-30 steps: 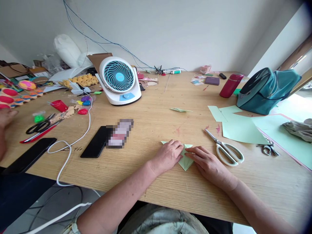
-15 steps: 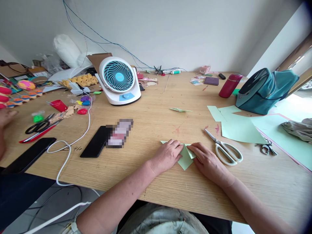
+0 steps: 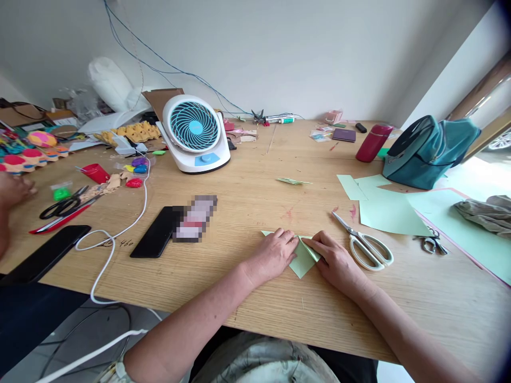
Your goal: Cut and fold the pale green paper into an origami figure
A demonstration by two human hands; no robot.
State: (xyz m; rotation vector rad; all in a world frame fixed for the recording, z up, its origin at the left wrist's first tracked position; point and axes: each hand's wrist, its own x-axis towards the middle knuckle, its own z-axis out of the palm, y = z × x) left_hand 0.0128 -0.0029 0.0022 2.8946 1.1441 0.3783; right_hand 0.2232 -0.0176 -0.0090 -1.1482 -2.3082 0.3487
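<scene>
While both hands work at the near edge of the table (image 3: pixel 255 303), the head view shows a folded green paper (image 3: pixel 302 260) lying flat between them, just left of the white scissors (image 3: pixel 365 247). Left hand (image 3: pixel 275 254) lies palm down with fingers together, pressing the paper's left part, probably to pin it so it does not slide. Right hand (image 3: pixel 335 260) covers the right part, its fingertips at the upper flap; whether they pinch that flap or just press it flat I cannot tell. The lower point of the paper sticks out toward the person, uncovered. Green sheets (image 3: pixel 389 210) lie further right, near a teal bag (image 3: pixel 429 151). A fan (image 3: pixel 194 132) stands at the middle, two black phones (image 3: pixel 159 231) and a white cable (image 3: pixel 115 234) to the left, black scissors (image 3: pixel 64 205) beyond them. Another person's hand (image 3: pixel 14 189) rests at the far left edge. Compared with a second ago, the right flap is now folded over toward the centre, the right hand has shifted left and up with it, and the left hand has barely moved.
</scene>
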